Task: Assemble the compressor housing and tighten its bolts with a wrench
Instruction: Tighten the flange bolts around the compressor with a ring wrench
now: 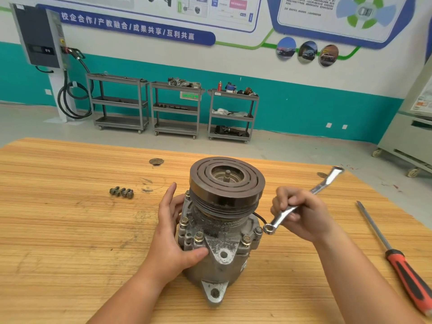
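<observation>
A grey compressor point(222, 249) stands upright on the wooden table point(70, 242), its dark pulley point(226, 181) on top. Several bolts sit in the housing flange, one of them point(257, 230) at the right. My left hand point(173, 232) wraps round the housing's left side, thumb across the front. My right hand point(301, 213) grips a silver combination wrench point(301, 202) by its shaft. The wrench's ring end point(269, 229) hangs just right of that right bolt; I cannot tell whether it touches it.
A small cluster of loose bolts point(121, 192) lies on the table to the left. A long screwdriver with a red and black handle point(406, 274) lies at the right edge. Three grey tool carts point(175, 108) stand by the far wall.
</observation>
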Demonstrator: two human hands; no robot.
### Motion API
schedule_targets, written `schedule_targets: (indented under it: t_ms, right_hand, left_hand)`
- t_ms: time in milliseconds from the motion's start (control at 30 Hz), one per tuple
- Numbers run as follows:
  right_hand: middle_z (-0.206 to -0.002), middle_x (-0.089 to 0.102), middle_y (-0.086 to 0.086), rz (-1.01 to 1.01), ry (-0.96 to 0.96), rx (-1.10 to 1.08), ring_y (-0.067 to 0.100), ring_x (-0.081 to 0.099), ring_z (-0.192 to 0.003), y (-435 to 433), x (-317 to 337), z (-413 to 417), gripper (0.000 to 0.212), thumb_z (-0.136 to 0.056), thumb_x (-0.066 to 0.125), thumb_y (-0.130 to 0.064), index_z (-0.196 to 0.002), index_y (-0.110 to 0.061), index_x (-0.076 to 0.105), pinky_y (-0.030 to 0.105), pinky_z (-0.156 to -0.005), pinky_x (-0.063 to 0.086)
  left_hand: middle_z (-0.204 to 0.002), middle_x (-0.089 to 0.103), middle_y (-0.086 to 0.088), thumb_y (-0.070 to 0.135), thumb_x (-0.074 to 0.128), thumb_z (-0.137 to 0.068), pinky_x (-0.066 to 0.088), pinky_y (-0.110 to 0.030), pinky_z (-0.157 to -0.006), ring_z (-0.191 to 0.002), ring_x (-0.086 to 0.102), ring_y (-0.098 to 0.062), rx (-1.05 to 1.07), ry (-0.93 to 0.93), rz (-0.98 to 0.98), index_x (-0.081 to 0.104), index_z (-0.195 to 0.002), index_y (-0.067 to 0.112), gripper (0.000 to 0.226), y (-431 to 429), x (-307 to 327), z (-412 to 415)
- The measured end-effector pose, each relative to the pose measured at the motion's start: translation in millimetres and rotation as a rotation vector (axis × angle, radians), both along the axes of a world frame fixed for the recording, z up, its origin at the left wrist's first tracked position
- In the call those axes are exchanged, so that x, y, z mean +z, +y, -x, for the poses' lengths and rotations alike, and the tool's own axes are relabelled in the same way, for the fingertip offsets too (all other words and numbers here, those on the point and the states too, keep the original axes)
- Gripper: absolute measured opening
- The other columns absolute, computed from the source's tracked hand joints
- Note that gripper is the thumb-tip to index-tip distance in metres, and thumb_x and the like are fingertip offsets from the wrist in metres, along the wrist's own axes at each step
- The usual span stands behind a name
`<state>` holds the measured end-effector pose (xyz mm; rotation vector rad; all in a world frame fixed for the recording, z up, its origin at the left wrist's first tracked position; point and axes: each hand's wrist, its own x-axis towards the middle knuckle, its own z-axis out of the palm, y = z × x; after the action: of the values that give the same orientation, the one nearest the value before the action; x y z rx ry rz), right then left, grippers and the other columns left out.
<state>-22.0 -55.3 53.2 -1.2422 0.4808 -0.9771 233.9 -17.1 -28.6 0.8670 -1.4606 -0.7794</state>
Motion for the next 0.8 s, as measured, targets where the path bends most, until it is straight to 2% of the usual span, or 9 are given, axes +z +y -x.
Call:
schedule_targets:
  t_ms: [167,267,333,433,500,600,700,800]
  right_hand:
    - [-0.047,0.052,-0.007,-0.003,-0.006,0.264,0.007,0.032,-0.041,-24.5,-3.2,-11.1,0.012,-0.069,0.065,-0.023,-0.065,-0.012,0.067,0.018,-0.042,0.027]
    - [-0.047,0.053,-0.008,0.021,0.058,0.270,0.003,0.038,-0.039,-31.3,-0.3,-15.5,0.011,-0.066,0.059,-0.019,-0.062,-0.013,0.069,0.013,-0.042,0.032]
    - [-0.044,0.050,-0.008,0.031,0.123,0.243,0.001,0.040,-0.037,-34.1,1.0,-16.8,0.012,-0.061,0.059,-0.019,-0.057,-0.014,0.068,0.016,-0.041,0.029]
    - [-0.041,0.043,-0.008,-0.006,0.130,0.233,0.005,0.031,-0.038,-32.0,-2.4,-15.9,0.017,-0.057,0.070,-0.029,-0.055,-0.013,0.064,0.022,-0.042,0.022]
    - [-0.041,0.036,-0.009,-0.066,0.069,0.202,0.009,0.022,-0.042,-23.8,-7.5,-14.4,0.016,-0.058,0.071,-0.026,-0.055,-0.013,0.061,0.020,-0.041,0.020]
    - [-0.042,0.029,-0.008,-0.147,-0.019,-0.024,0.009,0.015,-0.044,-1.9,-8.9,-10.3,0.012,-0.060,0.056,-0.013,-0.049,-0.015,0.053,0.016,-0.037,0.021]
    - [-0.042,0.027,-0.005,-0.147,-0.030,-0.384,0.006,0.017,-0.041,30.8,-8.7,-12.6,0.025,-0.065,0.039,-0.004,-0.046,-0.017,0.049,0.014,-0.034,0.020]
    - [-0.042,0.027,-0.004,-0.070,-0.006,-0.783,0.004,0.022,-0.038,70.0,-15.9,-29.4,0.037,-0.073,0.036,0.002,-0.045,-0.017,0.052,0.014,-0.034,0.018]
  left_hand:
    - [-0.135,0.045,0.009,0.084,0.072,-0.042,0.041,-0.020,-0.101,-0.128,0.047,-0.007,-0.005,0.009,0.008,0.012,-0.143,0.051,0.122,-0.4,-0.1,0.3]
    - [-0.133,0.047,0.011,0.082,0.073,-0.042,0.042,-0.017,-0.099,-0.127,0.048,-0.008,-0.009,0.023,0.006,0.013,-0.144,0.048,0.123,-0.8,-1.2,0.7]
    - [-0.132,0.048,0.015,0.082,0.074,-0.042,0.042,-0.015,-0.098,-0.127,0.048,-0.008,-0.012,0.028,0.005,0.013,-0.143,0.050,0.122,-0.8,-1.2,0.9]
    - [-0.131,0.049,0.016,0.081,0.075,-0.041,0.042,-0.016,-0.099,-0.127,0.049,-0.009,-0.013,0.036,0.003,0.014,-0.142,0.052,0.121,-0.3,-0.8,1.1]
    - [-0.132,0.049,0.013,0.081,0.075,-0.040,0.042,-0.016,-0.098,-0.126,0.049,-0.009,-0.008,0.038,0.000,0.015,-0.142,0.051,0.122,0.4,-0.5,0.9]
    - [-0.131,0.049,0.014,0.082,0.074,-0.039,0.043,-0.016,-0.098,-0.126,0.049,-0.008,-0.004,0.036,-0.001,0.016,-0.142,0.050,0.123,1.5,-0.3,1.7]
    - [-0.131,0.048,0.016,0.082,0.074,-0.037,0.042,-0.023,-0.100,-0.126,0.048,-0.007,0.000,0.045,-0.004,0.017,-0.142,0.048,0.125,1.9,-0.8,2.4]
    - [-0.134,0.045,0.013,0.083,0.074,-0.037,0.040,-0.027,-0.101,-0.127,0.047,-0.006,0.004,0.047,-0.006,0.018,-0.141,0.051,0.122,2.4,-0.1,2.6]
